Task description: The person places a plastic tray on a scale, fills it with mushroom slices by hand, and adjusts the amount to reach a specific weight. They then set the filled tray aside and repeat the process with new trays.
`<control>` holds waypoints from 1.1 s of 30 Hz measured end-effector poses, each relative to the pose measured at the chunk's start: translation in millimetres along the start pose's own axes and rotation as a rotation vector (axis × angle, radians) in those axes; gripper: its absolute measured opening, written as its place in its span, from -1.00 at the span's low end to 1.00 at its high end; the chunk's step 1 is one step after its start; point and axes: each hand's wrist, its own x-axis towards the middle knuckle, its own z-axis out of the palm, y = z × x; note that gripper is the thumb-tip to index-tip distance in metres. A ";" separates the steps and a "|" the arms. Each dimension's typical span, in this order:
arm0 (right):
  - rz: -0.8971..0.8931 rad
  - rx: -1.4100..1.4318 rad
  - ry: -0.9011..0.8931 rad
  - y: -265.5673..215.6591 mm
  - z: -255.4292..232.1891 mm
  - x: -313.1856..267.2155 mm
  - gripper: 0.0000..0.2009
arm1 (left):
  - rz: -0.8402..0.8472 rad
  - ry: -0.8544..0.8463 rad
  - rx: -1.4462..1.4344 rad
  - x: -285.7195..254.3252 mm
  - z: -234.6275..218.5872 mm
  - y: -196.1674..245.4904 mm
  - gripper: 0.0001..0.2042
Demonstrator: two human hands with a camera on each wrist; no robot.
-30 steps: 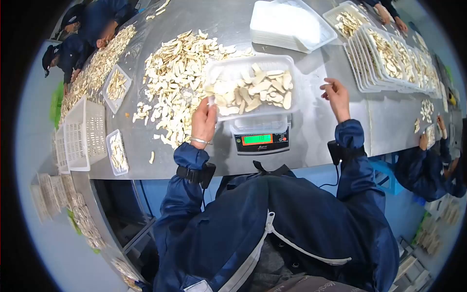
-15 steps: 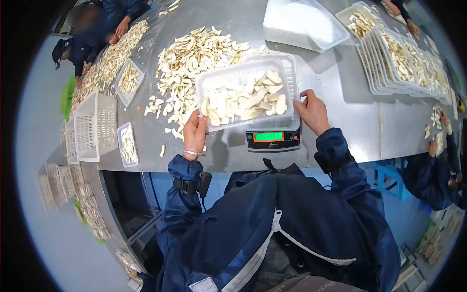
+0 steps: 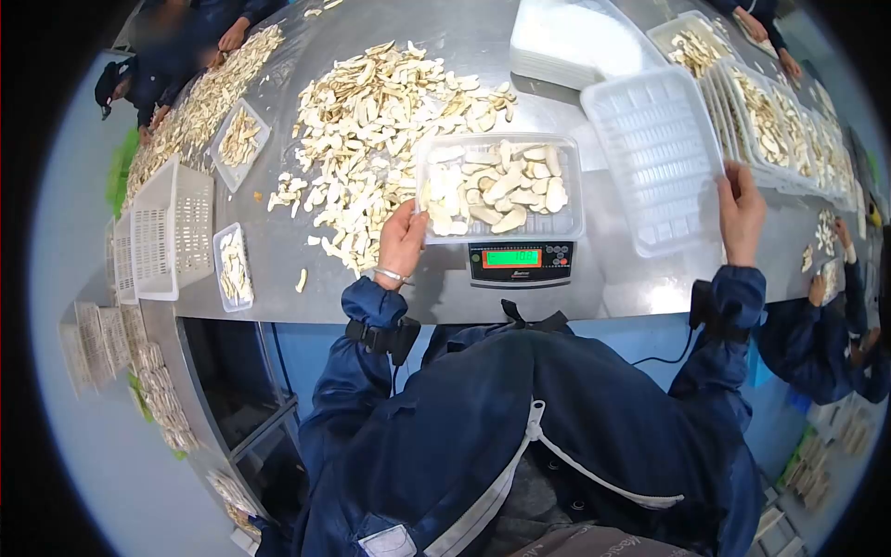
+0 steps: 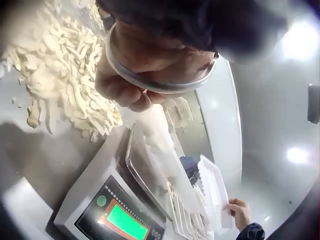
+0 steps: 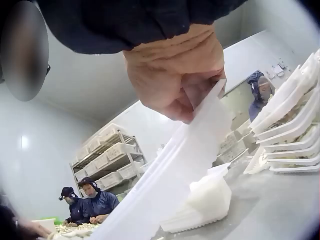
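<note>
A clear tray of sliced pieces is over the scale, whose green display is lit. My left hand pinches this tray's left edge; its fingertips are partly hidden in the left wrist view. To the right, my right hand grips the edge of an empty ribbed tray, held tilted above the table. The right wrist view shows that tray hanging from the fingers of my right hand.
A pile of slices lies behind and left of the scale. Stacked empty trays stand at the back, filled trays at the right. White baskets and two small filled trays are at left. Other people work around the table.
My right hand has left the filled tray's side and moved right, now with an empty ribbed tray in it. The filled tray has shifted, levelled over the scale, my left hand still on it.
</note>
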 end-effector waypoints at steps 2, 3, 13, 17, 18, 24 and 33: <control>0.023 0.162 -0.106 -16.2 17.8 13.4 -0.78 | 0.018 -0.051 -0.017 11.8 7.6 -6.6 -0.73; 0.030 0.248 -0.161 -29.6 32.3 21.9 -0.78 | 0.027 -0.070 -0.024 15.6 10.8 -9.0 -0.74; -0.315 0.127 -0.715 -117.3 153.3 51.2 -0.83 | 0.079 0.044 0.264 26.9 -53.4 -16.6 -0.52; -0.587 0.034 -0.583 -110.4 159.4 50.1 -0.73 | 0.148 0.222 0.549 42.7 -153.0 -29.1 -0.26; -0.573 -0.006 -0.524 -124.5 156.6 46.5 -0.70 | 0.113 0.237 0.574 46.4 -176.8 -23.5 -0.12; -0.316 0.106 -0.452 -284.4 138.3 13.5 -0.47 | 0.144 0.145 0.738 114.1 -278.0 -12.1 0.11; -0.003 0.079 -0.484 -353.4 347.1 -38.0 -0.17 | 0.194 -0.062 1.055 224.8 -296.0 -19.3 0.21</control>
